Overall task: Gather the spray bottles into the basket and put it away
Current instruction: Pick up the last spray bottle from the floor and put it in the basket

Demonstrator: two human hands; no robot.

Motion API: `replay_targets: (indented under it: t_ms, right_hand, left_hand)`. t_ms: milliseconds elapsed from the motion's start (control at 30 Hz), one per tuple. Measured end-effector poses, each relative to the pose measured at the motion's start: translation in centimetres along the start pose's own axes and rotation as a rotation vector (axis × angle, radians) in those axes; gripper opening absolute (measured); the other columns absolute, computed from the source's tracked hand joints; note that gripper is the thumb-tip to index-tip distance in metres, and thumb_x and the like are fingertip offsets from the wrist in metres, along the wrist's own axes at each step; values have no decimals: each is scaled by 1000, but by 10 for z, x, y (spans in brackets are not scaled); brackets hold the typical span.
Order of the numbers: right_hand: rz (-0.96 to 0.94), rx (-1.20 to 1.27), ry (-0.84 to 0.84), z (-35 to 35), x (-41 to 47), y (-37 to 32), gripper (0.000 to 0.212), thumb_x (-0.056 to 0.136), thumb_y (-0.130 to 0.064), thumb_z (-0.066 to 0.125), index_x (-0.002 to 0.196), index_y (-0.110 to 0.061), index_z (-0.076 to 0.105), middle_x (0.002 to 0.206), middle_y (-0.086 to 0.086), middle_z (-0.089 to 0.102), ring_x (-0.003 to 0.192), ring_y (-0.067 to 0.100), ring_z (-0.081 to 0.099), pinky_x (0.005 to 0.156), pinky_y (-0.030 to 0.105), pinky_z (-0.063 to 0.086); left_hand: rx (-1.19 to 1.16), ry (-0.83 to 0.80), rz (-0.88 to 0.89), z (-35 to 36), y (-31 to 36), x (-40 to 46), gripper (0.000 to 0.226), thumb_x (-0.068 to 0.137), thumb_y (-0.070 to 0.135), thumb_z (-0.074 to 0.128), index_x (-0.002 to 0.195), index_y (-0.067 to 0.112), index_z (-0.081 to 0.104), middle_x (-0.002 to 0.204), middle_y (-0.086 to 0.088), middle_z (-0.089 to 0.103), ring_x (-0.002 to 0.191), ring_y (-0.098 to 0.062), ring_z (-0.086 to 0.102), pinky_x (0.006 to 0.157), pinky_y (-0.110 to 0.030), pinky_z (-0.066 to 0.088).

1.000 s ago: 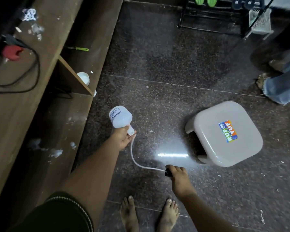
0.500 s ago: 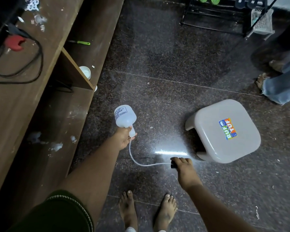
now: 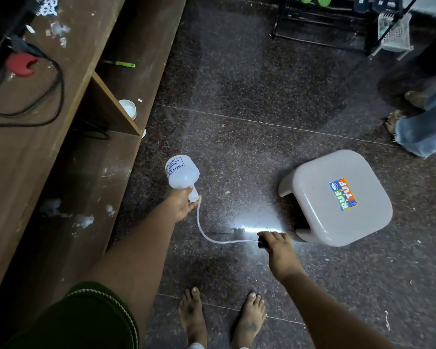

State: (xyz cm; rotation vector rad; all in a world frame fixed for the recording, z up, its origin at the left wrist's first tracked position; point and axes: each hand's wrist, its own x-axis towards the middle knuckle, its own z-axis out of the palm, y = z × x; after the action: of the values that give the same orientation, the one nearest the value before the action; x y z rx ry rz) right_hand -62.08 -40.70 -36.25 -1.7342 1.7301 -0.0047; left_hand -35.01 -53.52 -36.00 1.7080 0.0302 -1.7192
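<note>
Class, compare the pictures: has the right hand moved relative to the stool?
Yes. The right hand, gripping the tube's dark end, has drawn closer to the stool.

1 head-worn wide-angle view looks steeply down, close over both arms, onto the dark speckled stone floor [image 3: 249,91] and bare feet [image 3: 222,318].

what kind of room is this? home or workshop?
Probably a home, perhaps an entryway or utility area: a black metal shoe rack holding footwear, a grey plastic stool on the dark polished stone floor, and long brown wooden shelving with a black cable. Everyone in view is barefoot.
</note>
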Motion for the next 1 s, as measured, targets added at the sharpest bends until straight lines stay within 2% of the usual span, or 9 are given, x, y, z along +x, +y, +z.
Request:
replay_targets:
  t_ms: [133,233,267,367,533,633,700,800,1000]
  right_hand:
    - [-3,-8,-9,-1,2,-3,51,87,9,44,124,-25,56,111,-3,63,108,17,40,94,25,40]
    - [5,-16,-26,0,3,-6,51,87,9,44,124,-26,55,112,-4,63,110,17,40,95,27,42]
    - [12,-16,-33,0,3,-6,53,87,10,44,124,-26,55,112,-3,62,111,17,40,96,27,43]
    - [30,-26,-29,0,3,-7,51,88,8,44,125,-25,54,113,-2,62,110,18,40,93,26,42]
    - [79,-18,-14,-4,4,-10,42,93,-3,45,128,-25,53,113,0,63,107,21,41,92,31,43]
    - [87,-29,-14,-7,3,-15,38,92,-12,47,127,-23,54,113,2,63,105,23,41,92,34,43]
    - [118,-19,-49,-11,5,-23,34,89,-16,48,122,-22,56,114,3,66,106,25,46,92,34,43]
    - [209,53,-104,-23,11,-35,33,88,-20,52,120,-23,58,117,4,69,113,30,55,99,37,42]
    - [365,183,-41,-37,15,-70,26,84,-14,54,105,-20,69,113,7,70,111,30,57,94,28,43]
  left_hand:
    - [47,-16,-8,0,-1,2,44,100,6,44,144,7,36,146,-15,42,119,-29,54,90,-35,47]
    - [107,-33,-5,2,-4,2,44,101,9,42,145,8,34,146,-14,43,95,-24,60,92,-33,45]
    - [114,-36,-3,2,-5,3,44,101,8,42,145,8,35,146,-14,43,95,-24,60,92,-34,45]
    - [145,-46,-5,3,-5,4,44,101,7,41,144,8,35,146,-14,44,105,-27,56,94,-37,45]
    - [232,-59,-22,2,-10,0,41,101,9,42,142,7,38,143,-16,47,104,-28,55,93,-37,44]
    - [188,-74,-38,3,-14,-2,42,101,10,41,143,5,36,135,-19,50,100,-27,58,92,-36,45]
    - [88,-82,-56,5,-17,-4,41,102,10,40,142,3,35,126,-21,52,105,-28,59,93,-36,44]
    - [-28,-75,-61,11,-23,-7,41,103,13,38,143,5,35,138,-21,50,126,-32,53,96,-36,41]
    - [-45,-99,-87,26,-45,-15,42,102,12,39,143,6,34,142,-20,47,129,-32,51,98,-39,42]
